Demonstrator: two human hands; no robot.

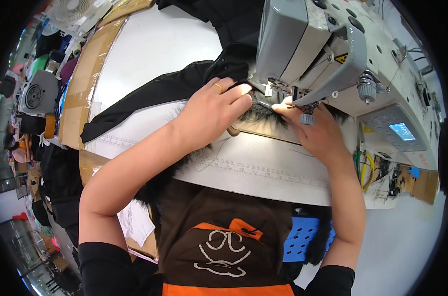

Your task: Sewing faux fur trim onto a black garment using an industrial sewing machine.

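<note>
At the sewing machine [278, 44], a black garment [170, 84] lies across the white bed, one long narrow part stretching left. My left hand [214, 111], a ring on one finger, is closed on the black garment just left of the lit needle area. Black fur trim [263, 116] sticks out below its edge, between my hands. My right hand [317, 128] is closed at the fur trim's edge, right of the presser foot [269, 89]. Its fingertips pinch the edge, and the machine's parts partly cover this hand.
A ruler scale [253, 168] runs along the table's near edge, with loose thread on it. At the right are a lit control panel [402, 131] and yellow-handled scissors [368, 170]. Taped cardboard [81, 98] borders the left side. A blue perforated panel [300, 239] is below.
</note>
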